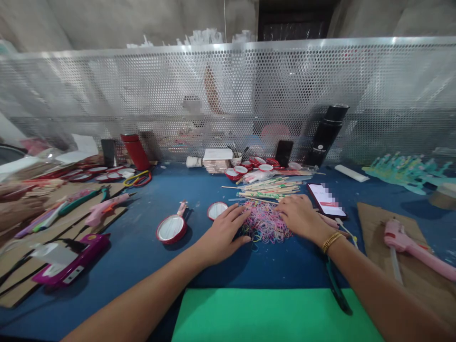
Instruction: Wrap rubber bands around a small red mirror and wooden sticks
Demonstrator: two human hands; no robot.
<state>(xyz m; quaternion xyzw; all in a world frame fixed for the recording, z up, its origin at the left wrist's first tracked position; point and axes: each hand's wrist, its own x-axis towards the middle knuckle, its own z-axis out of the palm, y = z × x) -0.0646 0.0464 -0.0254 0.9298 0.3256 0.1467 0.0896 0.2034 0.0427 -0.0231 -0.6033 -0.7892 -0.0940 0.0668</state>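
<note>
Head view: colourful band pile [265,223] between hands [221,235] [302,218], left spread, right's grip unclear.

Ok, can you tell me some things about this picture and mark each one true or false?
1. The left hand and right hand are both at the pile of colourful rubber bands. True.
2. A silver watch circles the right wrist. False: a gold bracelet does.
3. The red bottle stands left of the black bottle. True.
4. A red sheet lies at the bottom edge. False: a green sheet does.
5. A lit smartphone lies right of the rubber bands. True.
</note>
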